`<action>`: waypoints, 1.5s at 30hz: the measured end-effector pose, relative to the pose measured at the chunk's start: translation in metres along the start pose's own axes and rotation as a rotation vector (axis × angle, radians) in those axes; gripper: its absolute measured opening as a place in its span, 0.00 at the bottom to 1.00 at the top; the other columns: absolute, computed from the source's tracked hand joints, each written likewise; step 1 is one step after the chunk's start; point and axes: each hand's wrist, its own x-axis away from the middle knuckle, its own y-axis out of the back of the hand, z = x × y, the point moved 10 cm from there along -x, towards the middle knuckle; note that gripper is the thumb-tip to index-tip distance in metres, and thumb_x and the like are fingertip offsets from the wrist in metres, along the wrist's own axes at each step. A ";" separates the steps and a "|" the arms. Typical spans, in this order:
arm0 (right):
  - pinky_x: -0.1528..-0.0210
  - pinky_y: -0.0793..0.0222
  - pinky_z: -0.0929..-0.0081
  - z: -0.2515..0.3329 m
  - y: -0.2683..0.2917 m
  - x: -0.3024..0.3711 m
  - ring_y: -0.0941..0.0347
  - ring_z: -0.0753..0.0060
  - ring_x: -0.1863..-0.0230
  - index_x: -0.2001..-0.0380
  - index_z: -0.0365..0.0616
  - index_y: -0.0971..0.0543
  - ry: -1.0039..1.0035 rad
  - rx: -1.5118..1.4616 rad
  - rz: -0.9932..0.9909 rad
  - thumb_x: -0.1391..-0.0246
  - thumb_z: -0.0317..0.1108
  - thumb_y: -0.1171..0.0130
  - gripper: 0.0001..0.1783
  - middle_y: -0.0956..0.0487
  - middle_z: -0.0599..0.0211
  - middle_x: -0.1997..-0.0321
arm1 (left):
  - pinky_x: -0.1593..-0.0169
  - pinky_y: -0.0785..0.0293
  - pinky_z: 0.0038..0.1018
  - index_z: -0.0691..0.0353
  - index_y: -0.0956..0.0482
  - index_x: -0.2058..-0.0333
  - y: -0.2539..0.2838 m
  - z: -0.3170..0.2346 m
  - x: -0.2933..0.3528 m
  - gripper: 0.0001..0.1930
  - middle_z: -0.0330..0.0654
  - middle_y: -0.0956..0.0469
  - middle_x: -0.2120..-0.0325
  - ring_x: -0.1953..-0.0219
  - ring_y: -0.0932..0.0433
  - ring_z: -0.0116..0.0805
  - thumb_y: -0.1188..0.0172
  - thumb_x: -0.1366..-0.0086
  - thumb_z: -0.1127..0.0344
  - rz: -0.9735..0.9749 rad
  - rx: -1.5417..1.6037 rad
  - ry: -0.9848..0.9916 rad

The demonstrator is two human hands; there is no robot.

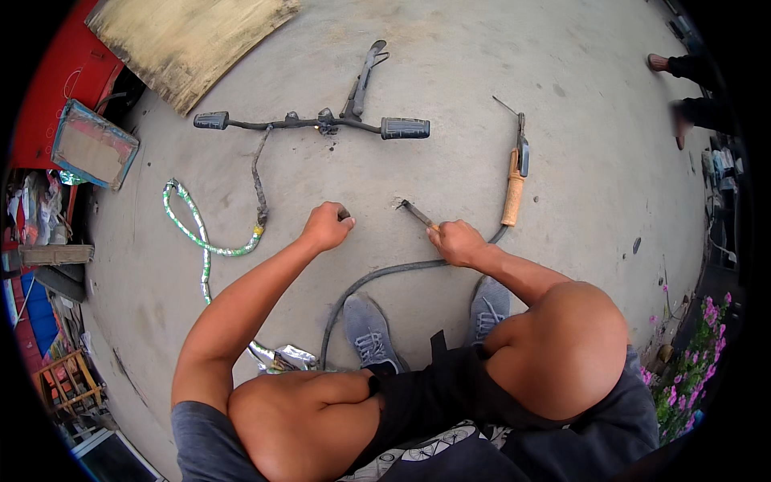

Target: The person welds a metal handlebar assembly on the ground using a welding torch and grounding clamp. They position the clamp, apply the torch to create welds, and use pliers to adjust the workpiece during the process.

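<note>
My right hand point(459, 244) grips a small hammer point(417, 214) with a dark metal shaft and head. Its head is at the concrete, where a small pale mark shows. To its left, my left hand point(325, 227) is closed above the ground, with something small and dark at the fingertips that I cannot make out. Beyond both hands lies a motorcycle footrest bar point(301, 124) with ribbed rubber pegs and a kickstand point(364, 84). A wrapped cable point(198, 218) joins it through a dark, twisted length. On the right rests a welding electrode holder point(514, 181) with a thin rod in its jaw.
A black cable point(377, 273) curves from the holder past my shoes point(369, 329). Far left are a wooden board point(193, 48), a blue-framed panel point(95, 145) and a red cabinet point(60, 76). Another person's feet point(658, 63) stand at far right, above pink flowers point(691, 369).
</note>
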 end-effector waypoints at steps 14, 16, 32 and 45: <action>0.64 0.31 0.47 -0.017 0.021 0.012 0.26 0.33 0.70 0.72 0.31 0.26 -0.125 -0.188 -0.168 0.38 0.46 0.49 0.23 0.24 0.38 0.77 | 0.54 0.24 0.37 0.68 0.17 0.63 -0.013 -0.017 -0.013 0.12 0.56 0.18 0.65 0.60 0.18 0.49 0.40 0.41 0.66 0.022 0.023 -0.039; 0.63 0.31 0.48 -0.029 0.023 0.009 0.26 0.33 0.69 0.71 0.32 0.26 -0.156 -0.223 -0.179 0.39 0.44 0.48 0.21 0.24 0.37 0.76 | 0.54 0.24 0.37 0.67 0.17 0.63 -0.018 -0.025 -0.018 0.11 0.55 0.18 0.65 0.60 0.18 0.49 0.40 0.41 0.67 0.023 0.058 -0.067; 0.81 0.30 0.73 -0.055 0.002 0.025 0.28 0.76 0.83 0.69 0.36 0.29 -0.401 -0.780 -0.056 0.38 0.36 0.48 0.12 0.26 0.67 0.81 | 0.57 0.26 0.38 0.64 0.21 0.63 -0.079 -0.116 -0.044 0.12 0.48 0.23 0.66 0.62 0.22 0.47 0.34 0.46 0.70 0.069 -0.220 -0.404; 0.82 0.29 0.72 -0.061 0.000 0.031 0.27 0.73 0.83 0.68 0.34 0.30 -0.407 -0.862 0.023 0.38 0.36 0.49 0.13 0.26 0.64 0.79 | 0.59 0.28 0.44 0.64 0.24 0.69 -0.092 -0.127 -0.046 0.07 0.49 0.24 0.67 0.61 0.24 0.53 0.37 0.46 0.69 0.111 -0.343 -0.517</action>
